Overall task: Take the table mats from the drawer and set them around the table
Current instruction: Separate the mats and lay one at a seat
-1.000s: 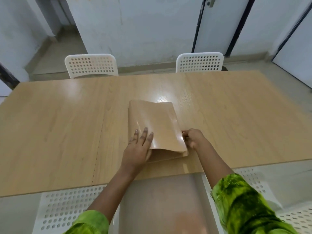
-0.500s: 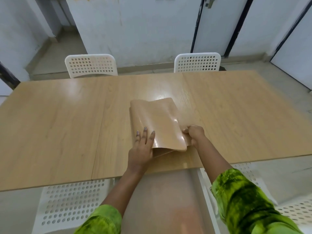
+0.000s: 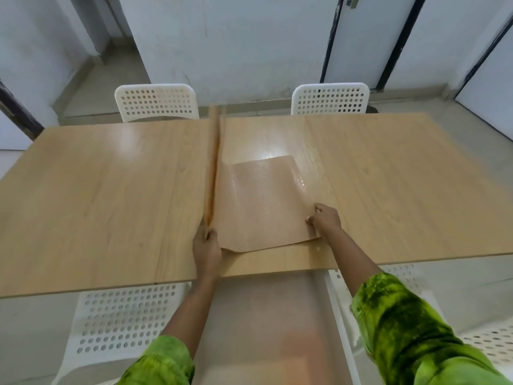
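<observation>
A mat [image 3: 263, 207] lies flat on the table [image 3: 97, 195], near its front edge. Along the mat's left side a second mat [image 3: 213, 168] stands lifted, seemingly on edge, though blurred. Two chairs [image 3: 156, 102] stand behind the table, two before it.

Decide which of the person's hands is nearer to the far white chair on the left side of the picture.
The left hand. It grips the lifted mat on edge, more in line with that chair. The right hand holds the flat mats at their right edge, farther off.
</observation>
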Motion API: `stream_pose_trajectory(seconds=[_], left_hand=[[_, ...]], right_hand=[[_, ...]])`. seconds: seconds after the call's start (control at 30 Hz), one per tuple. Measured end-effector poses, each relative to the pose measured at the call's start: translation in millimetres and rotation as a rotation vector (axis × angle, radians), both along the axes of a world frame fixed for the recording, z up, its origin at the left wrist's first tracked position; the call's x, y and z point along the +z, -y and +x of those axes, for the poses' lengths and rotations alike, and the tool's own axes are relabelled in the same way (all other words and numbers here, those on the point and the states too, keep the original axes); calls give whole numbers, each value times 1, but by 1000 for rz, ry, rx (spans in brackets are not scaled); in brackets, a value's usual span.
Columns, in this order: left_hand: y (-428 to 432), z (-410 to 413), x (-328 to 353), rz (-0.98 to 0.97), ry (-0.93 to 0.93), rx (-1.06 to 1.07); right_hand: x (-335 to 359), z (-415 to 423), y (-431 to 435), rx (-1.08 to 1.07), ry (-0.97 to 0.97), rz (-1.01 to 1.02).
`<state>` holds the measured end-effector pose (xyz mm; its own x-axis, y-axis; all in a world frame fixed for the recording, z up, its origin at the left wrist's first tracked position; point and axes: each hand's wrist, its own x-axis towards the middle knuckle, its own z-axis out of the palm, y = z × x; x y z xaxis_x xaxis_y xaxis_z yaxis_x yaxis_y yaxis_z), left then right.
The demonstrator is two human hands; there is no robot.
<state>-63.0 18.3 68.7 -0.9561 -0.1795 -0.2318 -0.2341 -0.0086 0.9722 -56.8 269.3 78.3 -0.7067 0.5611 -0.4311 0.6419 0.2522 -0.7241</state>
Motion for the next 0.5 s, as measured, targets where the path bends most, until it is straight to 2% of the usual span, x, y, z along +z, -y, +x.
stream_pose_trajectory(seconds=[0.1, 0.17, 0.27, 0.4, 0.5], left_hand=[[2, -3, 9, 341, 233, 213], [3, -4, 11, 435, 284, 243], [3, -1, 12, 472, 353, 249], [-2, 4, 11, 504, 387, 252], [-1, 5, 9, 455, 364, 229]], right_hand=[[-3, 2, 7, 135, 173, 243], [-3, 2, 14, 190, 254, 395], [1, -1, 33, 276, 265, 528], [2, -8, 77, 446, 184, 376], [0, -13, 111, 548, 90, 254]])
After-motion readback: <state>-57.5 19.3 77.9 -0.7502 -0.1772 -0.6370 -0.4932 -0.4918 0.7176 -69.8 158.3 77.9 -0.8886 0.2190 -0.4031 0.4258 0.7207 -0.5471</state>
